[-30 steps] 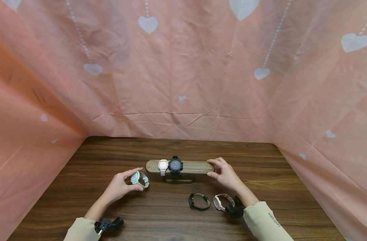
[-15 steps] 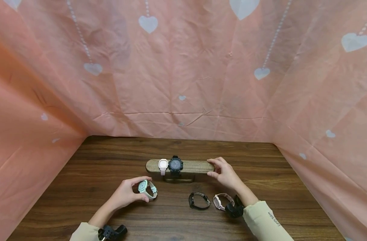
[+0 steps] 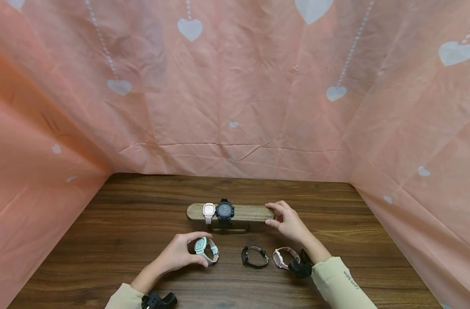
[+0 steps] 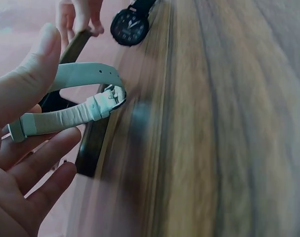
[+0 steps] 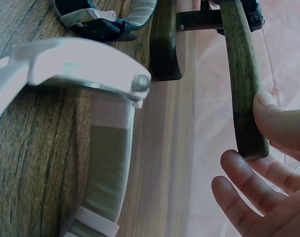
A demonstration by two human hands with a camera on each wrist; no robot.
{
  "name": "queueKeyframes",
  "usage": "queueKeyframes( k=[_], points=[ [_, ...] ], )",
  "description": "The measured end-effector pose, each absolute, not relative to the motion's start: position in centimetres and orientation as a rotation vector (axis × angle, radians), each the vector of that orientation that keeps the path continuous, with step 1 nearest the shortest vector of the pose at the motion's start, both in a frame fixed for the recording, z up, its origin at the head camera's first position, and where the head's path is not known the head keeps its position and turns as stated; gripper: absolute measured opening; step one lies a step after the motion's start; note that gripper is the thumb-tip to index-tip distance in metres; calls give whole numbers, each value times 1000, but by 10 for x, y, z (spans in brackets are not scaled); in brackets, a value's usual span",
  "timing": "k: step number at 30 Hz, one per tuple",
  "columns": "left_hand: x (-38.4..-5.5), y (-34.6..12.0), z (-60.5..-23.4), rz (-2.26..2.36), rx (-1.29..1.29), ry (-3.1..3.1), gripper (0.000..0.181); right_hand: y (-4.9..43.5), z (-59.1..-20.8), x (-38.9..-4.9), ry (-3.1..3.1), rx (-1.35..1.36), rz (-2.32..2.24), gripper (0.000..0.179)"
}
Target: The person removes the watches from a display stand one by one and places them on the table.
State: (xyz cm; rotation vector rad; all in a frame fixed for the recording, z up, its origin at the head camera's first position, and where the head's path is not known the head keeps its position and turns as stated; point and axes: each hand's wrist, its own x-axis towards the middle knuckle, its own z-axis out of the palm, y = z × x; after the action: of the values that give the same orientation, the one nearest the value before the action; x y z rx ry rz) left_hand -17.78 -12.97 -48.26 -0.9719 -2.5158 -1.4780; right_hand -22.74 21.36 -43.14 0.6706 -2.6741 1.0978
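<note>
Between thumb and fingers my left hand pinches a mint-green wristwatch, held over the table in front of the stand. Its pale strap is buckled into a loop, as the left wrist view shows. My right hand grips the right end of a wooden watch stand; in the right wrist view its thumb presses the bar. On the bar's left half sit a white-cased watch with a pink strap and, touching or almost touching it, a chunky black watch.
A black watch and a pink watch lie on the wooden table in front of the stand, the pink one near my right wrist. Pink curtain with white hearts encloses the back and sides.
My left hand has moved right and toward me with the mint-green watch, from beside the stand's left end to in front of it. The right hand and stand have stayed still.
</note>
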Motion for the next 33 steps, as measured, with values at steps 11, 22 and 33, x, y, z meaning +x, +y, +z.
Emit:
queueKeyframes(
  k=[11,22,33],
  points=[
    [-176,-109,-488,-1485,-1066,-2404,64,214,-433,-227,-2660,678,1090,46],
    [-174,-91,-492,-1582,-1067,-2431,67,213,-436,-229,-2649,678,1102,46],
    [-172,-85,-495,-1478,-1054,-2444,66,213,-437,-228,-2633,668,1092,44]
  ],
)
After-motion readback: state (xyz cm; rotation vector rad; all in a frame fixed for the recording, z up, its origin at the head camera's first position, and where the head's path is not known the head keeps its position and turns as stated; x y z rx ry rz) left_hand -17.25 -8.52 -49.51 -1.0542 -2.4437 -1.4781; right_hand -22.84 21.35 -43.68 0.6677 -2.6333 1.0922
